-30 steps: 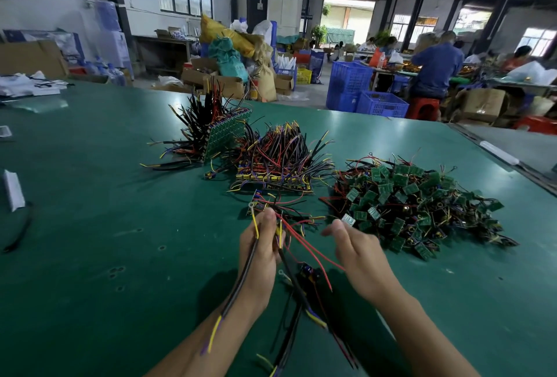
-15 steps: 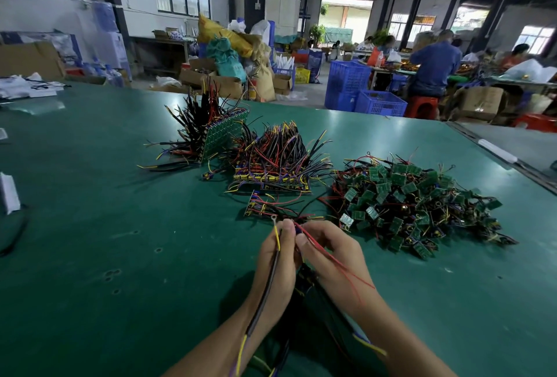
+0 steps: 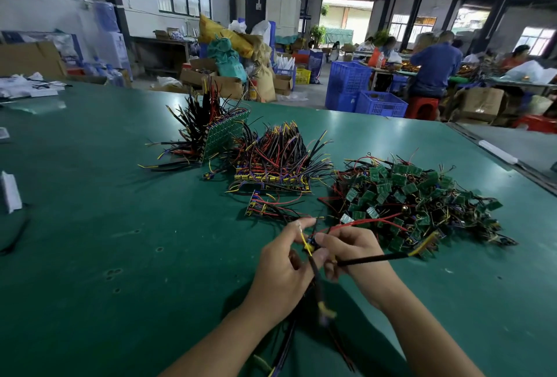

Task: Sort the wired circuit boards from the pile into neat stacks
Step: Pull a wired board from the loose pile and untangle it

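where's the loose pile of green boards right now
Head view: the loose pile lies right of centre on the table, beside the flat stack, just beyond the right hand.

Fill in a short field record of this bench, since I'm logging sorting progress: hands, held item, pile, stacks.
left hand: pinches the wires
right hand: pinches the same wires
wires: black, yellow, red; board end blurred
pile: tangled green boards, ahead and right of the hands
stack: aligned boards, wires upward, beyond the hands
table: green surface
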### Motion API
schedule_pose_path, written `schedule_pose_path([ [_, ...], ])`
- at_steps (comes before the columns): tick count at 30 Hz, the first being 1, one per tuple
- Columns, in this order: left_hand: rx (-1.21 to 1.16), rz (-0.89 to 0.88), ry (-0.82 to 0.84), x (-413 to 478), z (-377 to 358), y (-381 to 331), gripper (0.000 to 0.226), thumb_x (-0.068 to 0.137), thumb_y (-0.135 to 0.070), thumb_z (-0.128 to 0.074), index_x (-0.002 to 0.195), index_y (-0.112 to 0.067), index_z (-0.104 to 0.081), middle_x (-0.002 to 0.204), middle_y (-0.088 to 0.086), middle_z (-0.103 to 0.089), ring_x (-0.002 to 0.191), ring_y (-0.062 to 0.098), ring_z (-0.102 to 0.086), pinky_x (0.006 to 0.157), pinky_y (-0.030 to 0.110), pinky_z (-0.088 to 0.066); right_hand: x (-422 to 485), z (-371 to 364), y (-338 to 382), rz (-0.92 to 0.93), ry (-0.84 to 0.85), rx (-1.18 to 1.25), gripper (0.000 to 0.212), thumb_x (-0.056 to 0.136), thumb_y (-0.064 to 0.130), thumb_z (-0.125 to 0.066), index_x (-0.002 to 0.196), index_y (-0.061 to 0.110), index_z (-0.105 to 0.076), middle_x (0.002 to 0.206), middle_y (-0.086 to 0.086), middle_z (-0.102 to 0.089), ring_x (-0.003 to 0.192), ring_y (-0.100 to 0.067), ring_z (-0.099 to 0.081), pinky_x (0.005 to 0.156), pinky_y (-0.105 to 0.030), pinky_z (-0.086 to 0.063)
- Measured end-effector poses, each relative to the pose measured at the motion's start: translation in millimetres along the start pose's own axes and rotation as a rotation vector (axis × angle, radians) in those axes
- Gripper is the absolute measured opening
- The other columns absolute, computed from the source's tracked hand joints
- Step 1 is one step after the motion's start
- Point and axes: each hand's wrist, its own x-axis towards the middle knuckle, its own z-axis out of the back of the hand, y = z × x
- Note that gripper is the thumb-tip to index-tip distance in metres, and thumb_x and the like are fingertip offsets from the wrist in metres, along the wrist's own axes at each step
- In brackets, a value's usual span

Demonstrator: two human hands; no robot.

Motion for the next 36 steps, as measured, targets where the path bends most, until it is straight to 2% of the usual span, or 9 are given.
schedule_pose_path([
  [4, -0.056, 0.049, -0.163, 4.8, 0.8, 1.1, 0.019, 0.082, -0.023, -0.076, 0.091, -0.038, -0.068, 0.078, -0.012, -0.072, 0.063, 0.000, -0.062, 0.059, 0.014, -0.047, -2.6, 3.5, -1.4, -0.088, 0.163, 0.234, 0.013, 0.077, 0.011, -0.067, 0.088, 0.004, -0.064, 0.065, -0.017, -0.056, 0.049, -0.029, -0.060, 0.046, -0.032, -0.050],
  [7, -0.215, 0.121, -0.248, 5.8, 2.1, -1.1, 0.015, 0.082, -0.019, -0.075, 0.092, -0.025, -0.065, 0.081, 0.011, -0.071, 0.063, 0.013, -0.065, 0.057, 0.031, -0.053, -4.5, -1.3, -4.5, -0.059, 0.264, 0.213, 0.039, 0.080, -0.007, -0.059, 0.119, 0.000, -0.055, 0.079, -0.018, -0.062, 0.061, -0.028, -0.062, 0.058, -0.033, -0.051],
  [9, -0.228, 0.114, -0.274, 4.2, 2.2, -1.9, 0.016, 0.080, -0.024, -0.078, 0.089, -0.025, -0.065, 0.078, 0.009, -0.068, 0.060, 0.017, -0.065, 0.053, 0.037, -0.053, -5.8, -10.6, -7.3, 0.006, 0.238, 0.081, 0.043, 0.083, 0.006, -0.064, 0.124, 0.006, -0.053, 0.081, -0.017, -0.061, 0.065, -0.025, -0.060, 0.063, -0.036, -0.050],
  [14, -0.260, 0.131, -0.242, 2.7, -0.4, -0.2, 0.017, 0.076, -0.030, -0.074, 0.086, -0.031, -0.061, 0.069, 0.010, -0.067, 0.048, 0.029, -0.063, 0.046, 0.033, -0.048, -4.6, -25.3, -11.0, 0.140, -0.015, -0.112, 0.014, 0.093, 0.027, -0.061, 0.098, 0.014, -0.066, 0.062, -0.003, -0.061, 0.052, -0.023, -0.055, 0.052, -0.035, -0.045],
  [18, -0.244, 0.128, -0.216, 5.9, -2.8, 0.6, 0.020, 0.072, -0.022, -0.075, 0.087, -0.029, -0.064, 0.076, 0.000, -0.070, 0.067, 0.023, -0.067, 0.059, 0.040, -0.055, -3.5, -25.6, -10.4, 0.114, -0.104, -0.096, 0.013, 0.099, 0.013, -0.052, 0.096, 0.009, -0.065, 0.058, -0.005, -0.059, 0.051, -0.025, -0.054, 0.049, -0.032, -0.043],
  [21, -0.172, 0.118, -0.126, 6.1, -0.9, 3.3, 0.034, 0.067, -0.009, -0.063, 0.096, -0.027, -0.065, 0.085, -0.010, -0.071, 0.076, 0.009, -0.066, 0.065, 0.027, -0.054, -1.1, -21.9, -9.3, 0.133, -0.152, -0.103, 0.019, 0.100, 0.009, -0.048, 0.091, 0.010, -0.064, 0.053, -0.012, -0.055, 0.045, -0.022, -0.048, 0.044, -0.026, -0.038],
  [26, -0.272, 0.202, -0.106, 9.8, 1.5, -2.9, 0.012, 0.077, -0.020, -0.065, 0.085, -0.011, -0.062, 0.065, -0.011, -0.060, 0.066, 0.008, -0.055, 0.062, 0.021, -0.044, -0.5, -15.9, -10.5, 0.164, -0.123, -0.082, 0.009, 0.096, 0.008, -0.057, 0.091, 0.008, -0.064, 0.055, 0.003, -0.054, 0.045, -0.008, -0.044, 0.044, -0.019, -0.035],
  [30, -0.167, 0.121, 0.017, 7.2, 2.6, -4.9, 0.027, 0.080, -0.044, -0.065, 0.066, -0.023, -0.054, 0.058, -0.014, -0.043, 0.057, 0.007, -0.038, 0.056, 0.025, -0.033, -1.8, -12.2, -9.7, 0.283, -0.050, -0.198, 0.010, 0.095, 0.013, -0.060, 0.087, 0.016, -0.065, 0.060, 0.011, -0.055, 0.055, -0.004, -0.043, 0.052, -0.017, -0.036],
  [36, -0.217, 0.104, 0.206, 3.7, 4.3, -13.5, 0.031, 0.094, -0.033, -0.049, 0.068, -0.029, -0.066, 0.048, -0.019, -0.050, 0.046, -0.008, -0.044, 0.049, 0.004, -0.032, -4.1, -13.0, -6.5, 0.250, 0.040, -0.097, 0.016, 0.091, 0.033, -0.058, 0.081, 0.023, -0.067, 0.062, 0.009, -0.057, 0.058, -0.006, -0.047, 0.055, -0.020, -0.038],
])
